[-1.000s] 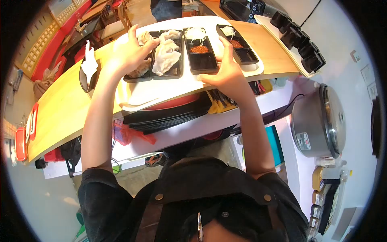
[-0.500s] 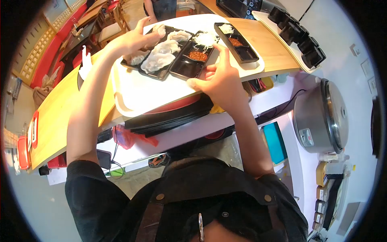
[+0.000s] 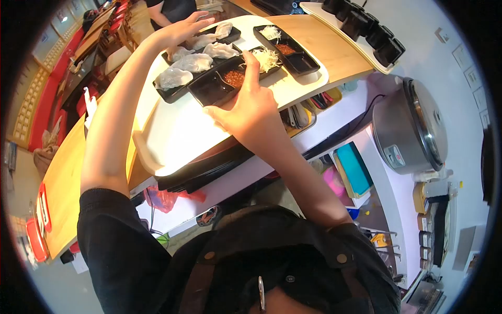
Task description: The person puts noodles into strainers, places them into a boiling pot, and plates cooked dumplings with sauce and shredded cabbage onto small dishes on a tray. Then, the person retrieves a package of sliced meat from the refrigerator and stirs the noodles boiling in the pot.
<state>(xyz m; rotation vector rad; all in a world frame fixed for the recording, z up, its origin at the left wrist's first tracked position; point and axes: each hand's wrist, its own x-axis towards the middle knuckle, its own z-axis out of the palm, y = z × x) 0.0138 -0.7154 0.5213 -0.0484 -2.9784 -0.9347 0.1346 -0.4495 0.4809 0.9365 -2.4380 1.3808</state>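
Note:
A long black plate of pale dumplings [image 3: 191, 64] lies on the white tray [image 3: 170, 149]. Over its far left side stretches my left hand [image 3: 180, 32], open with fingers extended; whether they touch the plate is unclear. Against the plate's near side lies a black divided sauce dish [image 3: 209, 90] with red chilli sauce [image 3: 234, 78] and white shreds [image 3: 264, 60]. My right hand [image 3: 248, 107] grips this dish, thumb at its near corner and index finger over its rim; the other fingers are hidden. A second black dish [image 3: 303, 65] with similar contents sits apart on the right.
Several black cups [image 3: 366, 29] stand on a long white tray at the upper right. Below the wooden counter [image 3: 334, 49] are stacked dark trays [image 3: 209, 165] and a utensil bin [image 3: 300, 115]. A large grey cooker [image 3: 400, 131] stands right. Another person [image 3: 170, 11] is across the counter.
The dumpling plate and sauce dish have turned together on the tray, with my right hand still at the sauce dish. My left hand's fingers have straightened. The view has shifted slightly.

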